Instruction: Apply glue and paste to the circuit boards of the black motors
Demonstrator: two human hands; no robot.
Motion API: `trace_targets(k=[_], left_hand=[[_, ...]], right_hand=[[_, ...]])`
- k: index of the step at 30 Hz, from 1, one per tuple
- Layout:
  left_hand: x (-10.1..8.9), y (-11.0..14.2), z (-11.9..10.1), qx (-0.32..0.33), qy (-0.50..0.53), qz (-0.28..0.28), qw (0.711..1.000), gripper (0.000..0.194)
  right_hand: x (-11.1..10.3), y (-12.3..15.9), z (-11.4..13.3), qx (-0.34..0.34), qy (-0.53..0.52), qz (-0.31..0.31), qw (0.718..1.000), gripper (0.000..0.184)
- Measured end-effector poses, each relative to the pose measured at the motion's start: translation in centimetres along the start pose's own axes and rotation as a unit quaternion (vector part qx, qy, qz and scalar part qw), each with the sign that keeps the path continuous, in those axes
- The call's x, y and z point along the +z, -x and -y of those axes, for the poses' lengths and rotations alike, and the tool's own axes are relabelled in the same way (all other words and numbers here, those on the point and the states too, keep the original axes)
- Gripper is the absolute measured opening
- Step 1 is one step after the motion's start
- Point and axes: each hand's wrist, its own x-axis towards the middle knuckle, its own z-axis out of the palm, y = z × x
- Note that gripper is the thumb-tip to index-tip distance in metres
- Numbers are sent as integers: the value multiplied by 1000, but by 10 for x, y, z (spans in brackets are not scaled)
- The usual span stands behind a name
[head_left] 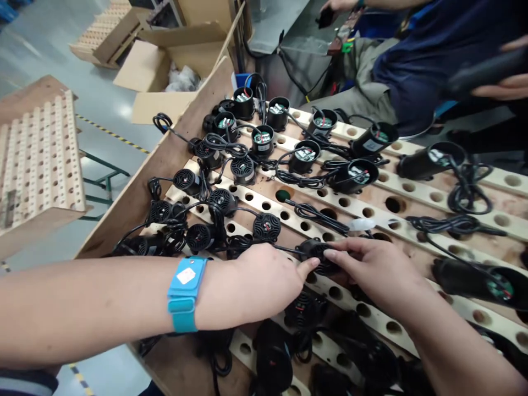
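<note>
Pale wood makes the rack (124,206) under both hands, with long strips (295,219) full of round holes. Beyond its upper edge stands one open cardboard box (152,67), and two similar racks are seen on the left side, one near (41,159) and one farther (108,34). At upper right one co-worker in dark blue clothing (429,60) is close to the rack; two hands of this person are visible, each with a dark object, blurred. Black cables (319,216), many of them coiled, lie across the strips and partly cover the holes, and the left forearm hides some of the rack. I count ten open-topped black housings (263,140) with inner parts showing, and at least seven units with grille face (267,225); the lower ones are too dark for counting. One blue band (187,294) is around the left wrist. Another black unit (320,251) is between the hands, low over the strips. Right hand (371,269) pinches it, thumb and finger almost closed around its edge. Left hand (268,280) touches it with an extended index finger; its other fingers are hidden, so I cannot tell their grip.
</note>
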Motion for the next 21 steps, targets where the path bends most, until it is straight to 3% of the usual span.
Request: trace_targets(k=[4, 11, 21], left_hand=[[-3, -1, 3, 8, 23, 49, 999, 80], [-3, -2, 1, 42, 10, 9, 999, 75], [4, -5, 6, 55, 0, -36, 998, 66]], right_hand=[[-1, 1, 0, -28, 4, -11, 1000, 23], [0, 1, -2, -39, 17, -34, 999, 27], [1, 0, -8, -45, -52, 6, 998, 22]])
